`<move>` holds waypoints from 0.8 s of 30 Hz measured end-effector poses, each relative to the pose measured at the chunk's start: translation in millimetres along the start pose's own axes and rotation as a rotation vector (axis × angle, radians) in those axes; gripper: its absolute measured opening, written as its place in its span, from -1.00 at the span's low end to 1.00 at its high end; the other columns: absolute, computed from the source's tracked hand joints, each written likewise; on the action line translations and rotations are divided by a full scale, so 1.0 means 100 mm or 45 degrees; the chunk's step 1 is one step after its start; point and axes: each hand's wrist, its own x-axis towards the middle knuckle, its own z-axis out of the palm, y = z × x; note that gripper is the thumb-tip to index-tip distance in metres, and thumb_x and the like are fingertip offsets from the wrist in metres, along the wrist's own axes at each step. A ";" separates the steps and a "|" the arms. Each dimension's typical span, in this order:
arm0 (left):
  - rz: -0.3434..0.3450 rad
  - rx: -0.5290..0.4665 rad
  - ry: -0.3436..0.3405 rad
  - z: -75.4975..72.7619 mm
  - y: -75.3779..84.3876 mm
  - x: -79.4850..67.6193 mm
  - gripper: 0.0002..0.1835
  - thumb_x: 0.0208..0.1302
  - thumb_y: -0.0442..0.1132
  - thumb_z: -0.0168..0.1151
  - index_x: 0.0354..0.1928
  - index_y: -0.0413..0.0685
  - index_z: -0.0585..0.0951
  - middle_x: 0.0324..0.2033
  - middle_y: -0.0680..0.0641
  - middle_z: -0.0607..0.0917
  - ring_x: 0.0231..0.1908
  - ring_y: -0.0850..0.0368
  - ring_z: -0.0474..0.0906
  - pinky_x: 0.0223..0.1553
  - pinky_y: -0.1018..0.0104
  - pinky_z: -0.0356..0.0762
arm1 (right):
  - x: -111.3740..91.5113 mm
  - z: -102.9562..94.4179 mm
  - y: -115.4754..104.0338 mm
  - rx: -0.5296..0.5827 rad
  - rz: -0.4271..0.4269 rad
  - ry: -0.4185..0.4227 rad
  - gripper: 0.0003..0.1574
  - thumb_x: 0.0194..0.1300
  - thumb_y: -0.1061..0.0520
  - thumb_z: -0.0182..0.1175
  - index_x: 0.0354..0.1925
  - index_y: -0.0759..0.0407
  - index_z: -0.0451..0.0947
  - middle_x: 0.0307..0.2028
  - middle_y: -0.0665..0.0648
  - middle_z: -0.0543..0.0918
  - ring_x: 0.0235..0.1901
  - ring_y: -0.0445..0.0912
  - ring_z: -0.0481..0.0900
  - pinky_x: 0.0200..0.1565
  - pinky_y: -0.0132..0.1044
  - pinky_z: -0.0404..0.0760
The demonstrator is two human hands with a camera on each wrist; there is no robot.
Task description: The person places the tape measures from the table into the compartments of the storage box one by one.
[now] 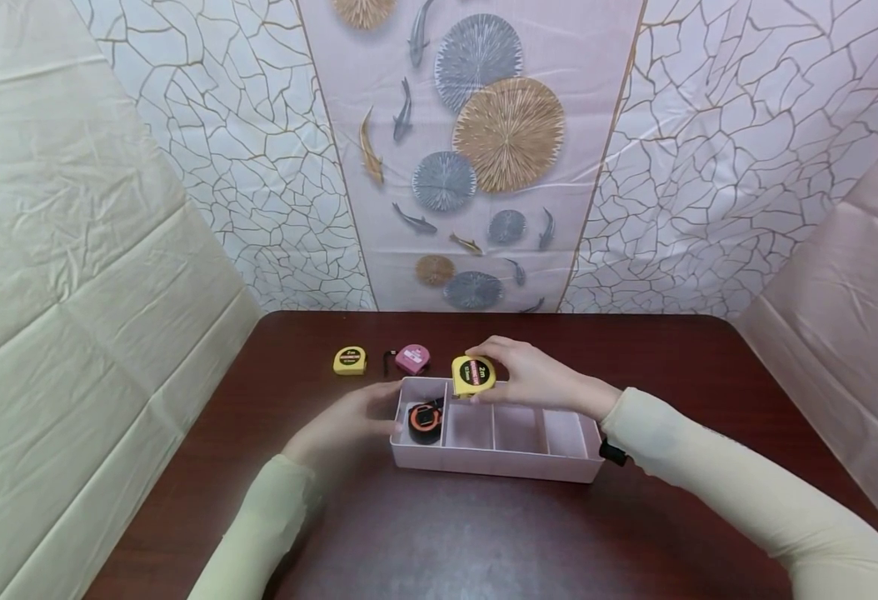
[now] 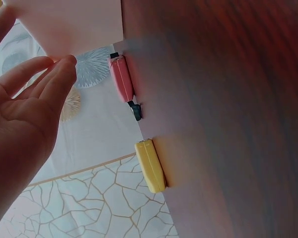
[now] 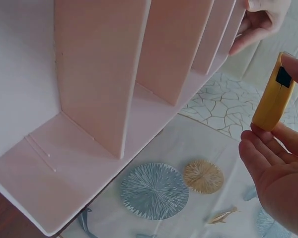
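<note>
A yellow tape measure [image 1: 473,376] is pinched between the thumb and fingers of my right hand [image 1: 532,377], raised above the back edge of a pale pink divided box [image 1: 495,461]. In the right wrist view the yellow tape measure [image 3: 273,99] appears edge-on, apart from the dividers. My left hand [image 1: 345,427] holds the box's left end, thumb and fingertips on it. A black and orange tape measure [image 1: 426,422] lies in the leftmost compartment. In the left wrist view, my left fingers [image 2: 57,82] touch the box wall [image 2: 84,29].
Behind the box on the dark wooden table [image 1: 439,533] stand a pink tape measure [image 1: 412,359] with a black strap and another yellow tape measure [image 1: 350,361]. A black object [image 1: 613,452] shows at the right wrist. Patterned cloth [image 1: 439,167] hangs behind the table.
</note>
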 end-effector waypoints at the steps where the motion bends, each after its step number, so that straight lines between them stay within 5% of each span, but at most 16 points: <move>1: 0.006 0.004 -0.002 0.00 0.00 0.00 -0.19 0.13 -0.01 0.52 0.45 0.35 0.41 0.36 0.21 0.46 0.39 0.13 0.30 0.41 -0.12 0.16 | 0.00 0.00 0.00 0.001 0.001 -0.003 -0.16 0.10 -0.13 0.52 0.26 0.16 0.53 0.09 0.02 0.59 0.04 -0.14 0.54 0.07 -0.15 0.54; 24: 0.003 0.115 0.011 -0.01 -0.04 0.01 -0.17 0.15 0.06 0.50 0.47 0.33 0.38 0.40 0.24 0.40 0.45 0.16 0.19 0.44 -0.10 0.09 | 0.03 0.11 -0.01 -0.017 -0.043 -0.192 -0.27 0.13 0.02 0.49 0.24 0.17 0.55 0.01 0.01 0.59 -0.11 -0.18 0.52 -0.04 -0.23 0.57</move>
